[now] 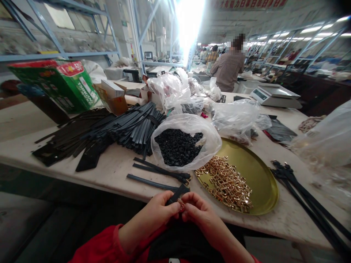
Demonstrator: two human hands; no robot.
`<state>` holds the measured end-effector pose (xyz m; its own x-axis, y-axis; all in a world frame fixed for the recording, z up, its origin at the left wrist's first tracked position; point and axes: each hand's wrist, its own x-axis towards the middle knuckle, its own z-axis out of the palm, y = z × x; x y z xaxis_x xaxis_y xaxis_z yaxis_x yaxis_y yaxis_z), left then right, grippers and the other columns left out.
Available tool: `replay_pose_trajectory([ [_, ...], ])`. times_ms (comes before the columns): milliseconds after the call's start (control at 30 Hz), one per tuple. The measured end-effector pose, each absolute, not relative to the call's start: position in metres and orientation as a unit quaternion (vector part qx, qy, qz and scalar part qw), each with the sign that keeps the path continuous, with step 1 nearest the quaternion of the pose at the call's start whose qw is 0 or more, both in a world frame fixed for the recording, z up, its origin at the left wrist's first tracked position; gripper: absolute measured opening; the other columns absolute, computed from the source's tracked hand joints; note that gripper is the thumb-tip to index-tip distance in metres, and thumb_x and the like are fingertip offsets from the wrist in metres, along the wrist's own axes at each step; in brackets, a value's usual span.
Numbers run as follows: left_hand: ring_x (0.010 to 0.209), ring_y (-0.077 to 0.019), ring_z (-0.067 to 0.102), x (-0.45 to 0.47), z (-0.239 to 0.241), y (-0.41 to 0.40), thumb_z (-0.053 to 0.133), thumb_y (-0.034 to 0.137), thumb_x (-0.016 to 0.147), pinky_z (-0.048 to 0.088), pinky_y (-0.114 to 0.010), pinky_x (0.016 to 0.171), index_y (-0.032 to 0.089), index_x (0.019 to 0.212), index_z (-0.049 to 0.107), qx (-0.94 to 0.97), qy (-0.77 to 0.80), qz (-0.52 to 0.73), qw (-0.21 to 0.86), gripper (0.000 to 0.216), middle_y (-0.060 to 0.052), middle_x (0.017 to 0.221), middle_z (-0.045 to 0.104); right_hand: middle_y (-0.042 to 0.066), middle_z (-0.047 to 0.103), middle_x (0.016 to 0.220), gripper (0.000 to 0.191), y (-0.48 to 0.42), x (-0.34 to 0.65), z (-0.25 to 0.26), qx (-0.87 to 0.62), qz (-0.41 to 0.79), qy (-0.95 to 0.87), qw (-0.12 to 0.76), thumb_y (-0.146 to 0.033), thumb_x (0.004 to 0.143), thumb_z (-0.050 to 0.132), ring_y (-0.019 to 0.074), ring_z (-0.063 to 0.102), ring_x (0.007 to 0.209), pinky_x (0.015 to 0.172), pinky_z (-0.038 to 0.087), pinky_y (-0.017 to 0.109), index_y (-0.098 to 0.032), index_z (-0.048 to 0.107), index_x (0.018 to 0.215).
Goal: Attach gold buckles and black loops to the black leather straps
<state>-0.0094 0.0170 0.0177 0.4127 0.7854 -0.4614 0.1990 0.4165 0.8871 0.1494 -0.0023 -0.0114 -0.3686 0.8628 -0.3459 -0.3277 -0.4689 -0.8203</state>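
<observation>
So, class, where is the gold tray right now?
In the head view, the gold tray lies on the table right of centre, between the open plastic bag and the black straps at right.

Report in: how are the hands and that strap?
Left hand holding black strap; right hand pinching partly hidden gold-coloured piece, likely buckle, at strap's end; gold tray alongside, not blocking.

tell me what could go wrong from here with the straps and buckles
The small metal piece at the fingertips of the left hand and right hand could slip and fall, as both are right by the table edge. The tray of buckles sits close to that edge, so a bump might spill some. The open bag beside it could tip and mix black pieces in.
</observation>
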Motion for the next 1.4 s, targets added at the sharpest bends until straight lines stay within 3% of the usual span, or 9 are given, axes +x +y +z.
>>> replay_pose_trajectory([
  [167, 0.040, -0.0041, 0.030, -0.005, 0.017, 0.014, 0.054, 0.040, 0.073, 0.021, -0.017, 0.040, 0.016, 0.078, 0.047, 0.447, 0.513, 0.221, 0.698, 0.025, 0.009, 0.054, 0.044, -0.004, 0.057, 0.063, 0.032, -0.003, 0.141, -0.013, -0.424, 0.702, -0.382, 0.426, -0.045, 0.066, 0.069, 0.0118, 0.053, 0.060, 0.059, 0.039, 0.024, -0.020, 0.050, 0.074],
  [333, 0.065, -0.0120, 0.049, -0.008, 0.016, 0.014, 0.055, 0.038, 0.075, 0.037, -0.021, 0.057, 0.013, 0.081, 0.055, 0.556, 0.510, 0.250, 0.607, 0.025, 0.001, 0.072, 0.057, -0.006, 0.048, 0.057, 0.036, -0.003, 0.141, -0.016, -0.465, 0.660, -0.419, 0.416, -0.050, 0.068, 0.065, 0.0095, 0.044, 0.052, 0.051, 0.035, 0.023, -0.019, 0.048, 0.068],
  [600, 0.078, -0.0170, 0.055, -0.007, 0.017, 0.005, 0.050, 0.029, 0.079, 0.041, -0.024, 0.070, 0.014, 0.084, 0.058, 0.625, 0.509, 0.255, 0.534, 0.018, -0.003, 0.082, 0.063, -0.005, 0.047, 0.062, 0.026, -0.012, 0.135, -0.014, -0.477, 0.629, -0.433, 0.435, -0.039, 0.069, 0.066, 0.0103, 0.044, 0.057, 0.054, 0.035, 0.022, -0.019, 0.049, 0.069],
  [700, 0.064, -0.0135, 0.052, -0.005, 0.011, 0.001, 0.051, 0.038, 0.079, 0.040, -0.022, 0.059, 0.014, 0.084, 0.055, 0.562, 0.517, 0.288, 0.578, 0.025, -0.001, 0.073, 0.059, -0.005, 0.050, 0.062, 0.028, -0.014, 0.136, -0.017, -0.436, 0.687, -0.392, 0.430, -0.041, 0.070, 0.066, 0.0096, 0.045, 0.056, 0.055, 0.037, 0.022, -0.018, 0.051, 0.070],
  [833, 0.041, -0.0046, 0.034, -0.005, 0.008, 0.002, 0.053, 0.050, 0.076, 0.024, -0.017, 0.038, 0.015, 0.082, 0.050, 0.464, 0.497, 0.282, 0.677, 0.036, 0.005, 0.059, 0.050, 0.000, 0.059, 0.070, 0.025, -0.014, 0.141, -0.017, -0.359, 0.768, -0.306, 0.434, -0.040, 0.078, 0.060, 0.0088, 0.051, 0.059, 0.060, 0.040, 0.022, -0.016, 0.058, 0.076],
  [1000, 0.038, -0.0014, 0.028, -0.006, 0.014, 0.004, 0.056, 0.045, 0.075, 0.016, -0.016, 0.035, 0.014, 0.076, 0.051, 0.412, 0.432, 0.261, 0.758, 0.032, 0.003, 0.060, 0.050, 0.000, 0.062, 0.063, 0.022, -0.011, 0.145, -0.014, -0.355, 0.783, -0.298, 0.415, -0.034, 0.073, 0.068, 0.0064, 0.053, 0.052, 0.053, 0.040, 0.018, -0.014, 0.060, 0.068],
  [1167, 0.037, -0.0013, 0.029, -0.004, 0.019, 0.003, 0.056, 0.043, 0.075, 0.014, -0.016, 0.033, 0.013, 0.075, 0.052, 0.418, 0.416, 0.258, 0.765, 0.031, 0.002, 0.060, 0.053, -0.001, 0.061, 0.055, 0.024, -0.009, 0.144, -0.013, -0.349, 0.811, -0.244, 0.401, -0.030, 0.069, 0.072, 0.0055, 0.053, 0.046, 0.046, 0.041, 0.015, -0.013, 0.056, 0.062],
  [1267, 0.043, -0.0041, 0.040, -0.002, 0.017, 0.001, 0.057, 0.044, 0.076, 0.024, -0.015, 0.037, 0.013, 0.082, 0.051, 0.444, 0.436, 0.275, 0.733, 0.031, 0.001, 0.063, 0.054, -0.002, 0.060, 0.053, 0.020, -0.009, 0.143, -0.013, -0.314, 0.851, -0.178, 0.381, -0.023, 0.067, 0.071, 0.0046, 0.051, 0.040, 0.043, 0.043, 0.015, -0.013, 0.055, 0.064],
  [1400, 0.060, -0.0109, 0.053, -0.001, 0.013, -0.004, 0.055, 0.042, 0.080, 0.041, -0.020, 0.054, 0.014, 0.086, 0.050, 0.461, 0.427, 0.306, 0.715, 0.029, 0.001, 0.068, 0.055, -0.001, 0.062, 0.055, 0.014, -0.010, 0.144, -0.014, -0.293, 0.861, -0.152, 0.388, -0.020, 0.070, 0.069, 0.0045, 0.054, 0.041, 0.044, 0.046, 0.014, -0.012, 0.057, 0.073],
])
